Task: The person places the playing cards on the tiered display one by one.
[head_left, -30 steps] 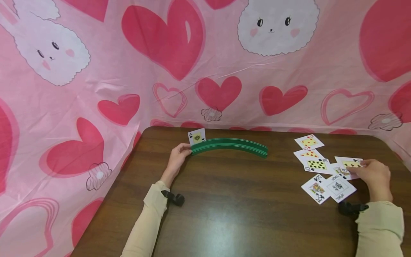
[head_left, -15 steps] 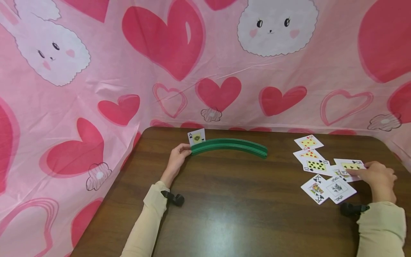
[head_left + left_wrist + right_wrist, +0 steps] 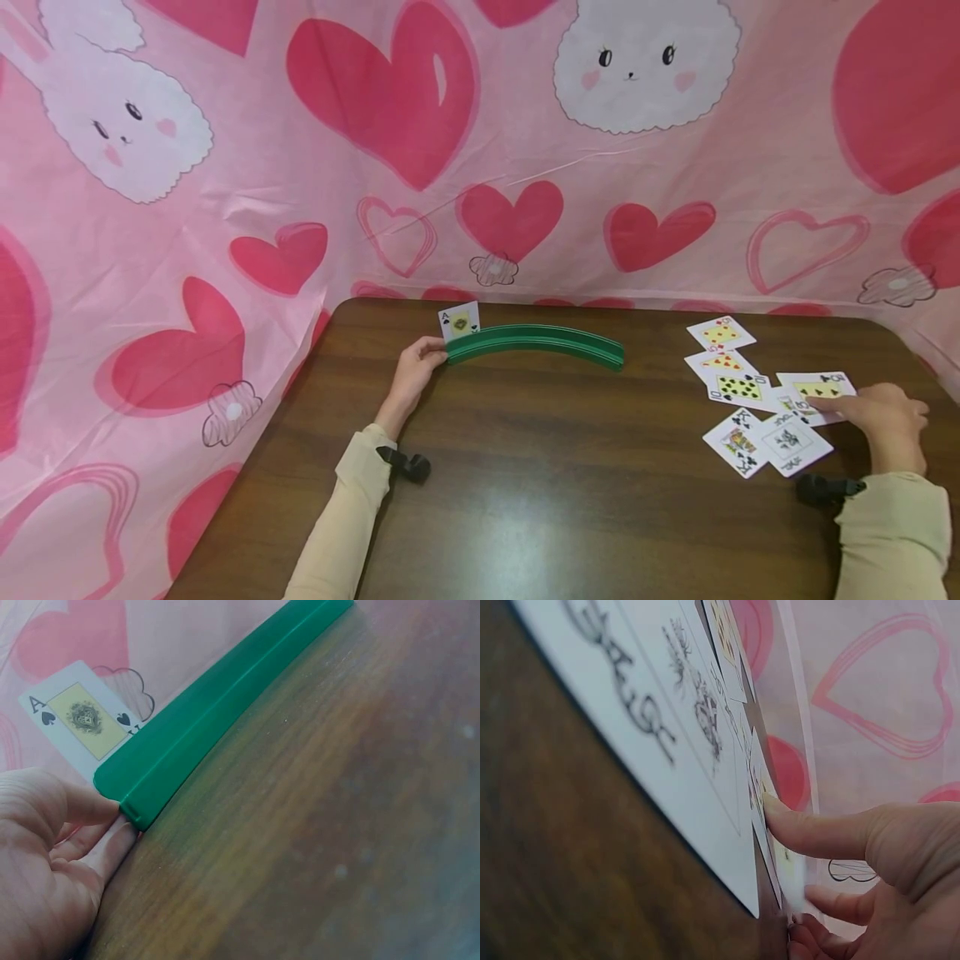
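Note:
My left hand (image 3: pixel 414 375) pinches the left end of a curved green card holder (image 3: pixel 536 337) between thumb and fingers. An ace of spades (image 3: pixel 84 716) stands upright in the holder near that end. To the right, my right hand (image 3: pixel 885 421) is at a black-suit playing card (image 3: pixel 821 388), its thumb on the face and its fingers at the right edge. That card overlaps a partly covered face card. Close by lie a joker (image 3: pixel 795 444) and a king of clubs (image 3: pixel 741 442). The right wrist view shows the joker (image 3: pixel 697 712) large and edge-on.
A ten of spades (image 3: pixel 738 388), a red-suit card (image 3: pixel 712 362) and a five of diamonds (image 3: pixel 722 333) overlap on the right side. The brown wooden table (image 3: pixel 525 483) meets a pink heart-patterned cloth (image 3: pixel 337 158) at its back and left.
My right hand has shifted slightly right and down, its fingers moving outward along the black-suit card, which lies a little lower. The left hand, green holder and ace have stayed in place.

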Tool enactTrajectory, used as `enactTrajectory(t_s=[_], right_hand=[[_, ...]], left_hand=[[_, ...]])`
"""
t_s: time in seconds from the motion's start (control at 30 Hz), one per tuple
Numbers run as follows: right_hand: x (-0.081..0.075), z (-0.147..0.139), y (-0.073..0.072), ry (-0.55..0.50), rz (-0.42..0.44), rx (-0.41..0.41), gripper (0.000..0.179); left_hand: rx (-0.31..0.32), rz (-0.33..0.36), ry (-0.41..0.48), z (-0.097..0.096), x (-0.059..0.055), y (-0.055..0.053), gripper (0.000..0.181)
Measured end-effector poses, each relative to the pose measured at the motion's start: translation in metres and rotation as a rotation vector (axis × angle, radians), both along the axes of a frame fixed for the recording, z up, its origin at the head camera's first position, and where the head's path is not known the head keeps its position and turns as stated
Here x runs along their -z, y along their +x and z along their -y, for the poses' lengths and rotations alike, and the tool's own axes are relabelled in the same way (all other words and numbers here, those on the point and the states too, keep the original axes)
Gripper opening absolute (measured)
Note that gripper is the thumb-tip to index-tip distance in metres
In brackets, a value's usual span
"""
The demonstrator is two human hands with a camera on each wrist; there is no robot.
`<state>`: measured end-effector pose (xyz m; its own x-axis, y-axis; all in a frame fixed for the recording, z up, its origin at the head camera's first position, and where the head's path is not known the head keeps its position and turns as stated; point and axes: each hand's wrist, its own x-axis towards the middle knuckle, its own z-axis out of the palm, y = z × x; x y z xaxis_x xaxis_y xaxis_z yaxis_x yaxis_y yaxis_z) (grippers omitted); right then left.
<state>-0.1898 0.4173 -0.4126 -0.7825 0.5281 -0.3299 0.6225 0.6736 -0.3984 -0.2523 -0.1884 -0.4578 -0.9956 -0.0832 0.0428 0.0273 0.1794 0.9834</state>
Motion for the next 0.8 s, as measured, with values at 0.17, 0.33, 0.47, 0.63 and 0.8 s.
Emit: enactTrajectory(t_s=[0.17,0.33,0.47,0.63,0.8], right_hand=[[0.000,0.001,0.002,-0.052,-0.104,0.014,0.093],[0.006,-0.002,0.001,-0.030,-0.262,-0.049,0.069],[0.012,-0.002,-0.002,-0.032,-0.377,0.001,0.053],[0.012,-0.008,-0.006,-0.271,-0.413,0.230,0.054],[0.008,-0.013,-0.007,-0.618,-0.544,0.439,0.068]], left_hand=[[-0.002,0.000,-0.004,0.000,0.001,0.000,0.019],[0.009,0.023,0.022,0.000,-0.002,0.000,0.020],[0.025,0.031,0.014,-0.002,-0.011,0.006,0.022],[0.034,0.033,-0.014,-0.005,-0.022,0.014,0.023],[0.035,0.031,-0.006,-0.006,-0.023,0.014,0.023]])
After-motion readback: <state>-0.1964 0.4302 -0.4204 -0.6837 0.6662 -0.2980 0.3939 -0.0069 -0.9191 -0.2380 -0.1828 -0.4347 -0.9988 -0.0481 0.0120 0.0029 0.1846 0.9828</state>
